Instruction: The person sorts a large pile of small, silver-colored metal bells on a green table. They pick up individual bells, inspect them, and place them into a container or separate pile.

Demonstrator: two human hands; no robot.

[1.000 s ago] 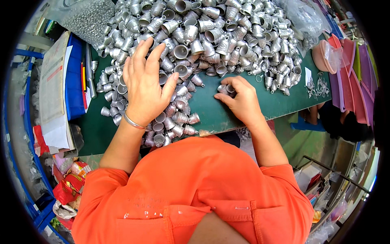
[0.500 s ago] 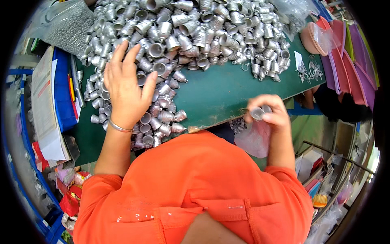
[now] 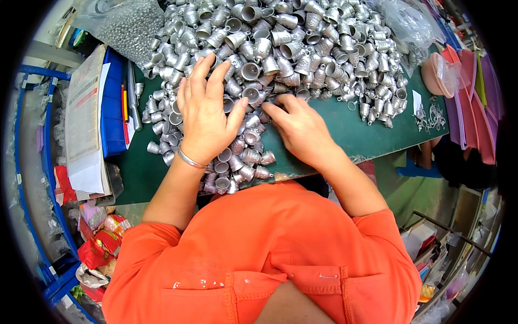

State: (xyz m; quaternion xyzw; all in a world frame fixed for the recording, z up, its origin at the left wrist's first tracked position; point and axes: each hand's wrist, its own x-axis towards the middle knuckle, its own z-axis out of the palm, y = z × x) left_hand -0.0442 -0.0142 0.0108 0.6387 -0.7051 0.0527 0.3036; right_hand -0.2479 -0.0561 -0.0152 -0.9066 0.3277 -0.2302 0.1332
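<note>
A large heap of small silver metal bells (image 3: 302, 62) covers the far part of the green table (image 3: 334, 124). Over the left side of the heap lies my left hand (image 3: 208, 119), its fingers spread and its palm down on the bells; it grips nothing. A bracelet (image 3: 190, 158) circles that wrist. My right hand (image 3: 302, 127) is at the near edge of the heap, just right of the left one. Its fingers curl down among the bells, and the fingertips are partly hidden, so what they pinch does not show.
A bag of small silver beads (image 3: 127, 35) lies at the far left, by a blue tray (image 3: 114, 121) with pens and papers. Far right are a clear plastic bag (image 3: 407, 24), metal rings (image 3: 430, 116), a pink container (image 3: 433, 75) and coloured bins (image 3: 475, 108). Another person's arm (image 3: 425, 154) shows beyond.
My right hand has moved from beyond the table's near edge, where it held small bells near a plastic bag, to the heap; those bells no longer show in it. My left hand stays on the heap.
</note>
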